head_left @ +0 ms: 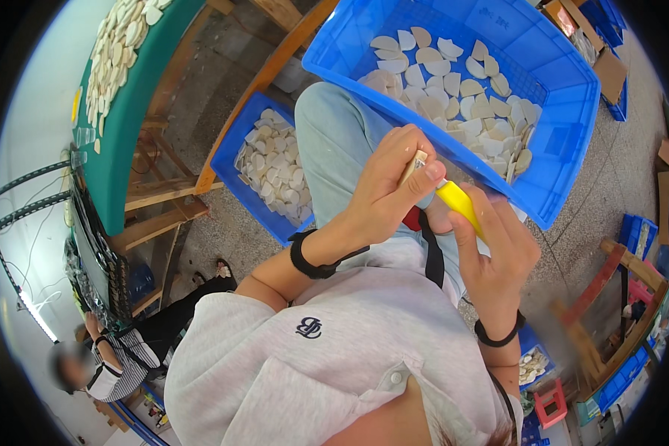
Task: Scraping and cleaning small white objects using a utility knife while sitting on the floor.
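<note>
- Left hand, 1-2 o'clock of centre: pinching a small pale piece between thumb and fingers, piece sitting at 2 o'clock.
- Right hand, 3 o'clock: fingers wrapped round a yellow-handled tool, which lies at 4 o'clock from the piece.
- Tool tip mostly hidden by left thumb; can't tell if it touches the piece. Piece partly covered by fingers, full outline unclear.
- Large blue bin, 1-2 o'clock: pale half-round pieces inside, near wall hides some; far rim cut off at top.
- Small blue bin, 10 o'clock: heaped with similar pieces, partly behind the knee.
- Green table, 10 o'clock: more pieces, top cut off.
- Co-worker, 8 o'clock: head blurred.
- Writing: faint marking on large bin's far wall, 1 o'clock, unreadable. Dark embroidered monogram on grey shirt, 6-7 o'clock. Specks on piece too small to make out.
</note>
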### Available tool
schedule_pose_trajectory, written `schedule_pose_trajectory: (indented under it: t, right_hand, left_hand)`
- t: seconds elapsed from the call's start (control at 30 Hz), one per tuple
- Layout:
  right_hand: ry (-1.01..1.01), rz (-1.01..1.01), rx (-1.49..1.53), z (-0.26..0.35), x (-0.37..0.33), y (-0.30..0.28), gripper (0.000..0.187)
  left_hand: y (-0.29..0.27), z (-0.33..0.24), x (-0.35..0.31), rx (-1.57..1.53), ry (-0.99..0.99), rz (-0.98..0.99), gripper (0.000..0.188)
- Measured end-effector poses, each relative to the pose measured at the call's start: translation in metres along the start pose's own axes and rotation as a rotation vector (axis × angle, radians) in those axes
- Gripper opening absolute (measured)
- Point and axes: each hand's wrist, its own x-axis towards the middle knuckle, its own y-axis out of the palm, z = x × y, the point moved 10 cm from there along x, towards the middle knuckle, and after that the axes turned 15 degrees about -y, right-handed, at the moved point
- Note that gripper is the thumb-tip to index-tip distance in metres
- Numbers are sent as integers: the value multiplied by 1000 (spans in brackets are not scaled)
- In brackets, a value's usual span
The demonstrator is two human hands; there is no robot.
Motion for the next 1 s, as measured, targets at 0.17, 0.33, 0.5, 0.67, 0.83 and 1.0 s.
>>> schedule_pose_trajectory:
  t: [0.17, 0.33, 0.5, 0.67, 0.83, 1.0]
  right_hand:
    - [-20, -11, -38, 3, 1, 0, 31]
    - [-2, -20, -59, 0, -2, 3, 31]
    - [2, -40, -85, 1, -4, 7, 31]
    - [41, -55, -74, -3, -2, 9, 29]
    - [182, -259, 65, -31, -14, -2, 25]
    - [367, -331, 178, -51, -28, -12, 21]
  left_hand:
    - [-2, -3, -2, 19, 37, -15, 22]
    - [-2, -1, 1, 42, 26, -28, 22]
    - [-8, 4, 1, -54, -11, -130, 29]
    - [-6, 9, 5, -73, 8, -188, 31]
    - [-3, 18, 10, -390, -106, -67, 41]
    - [19, 19, 12, -822, -333, 290, 43]
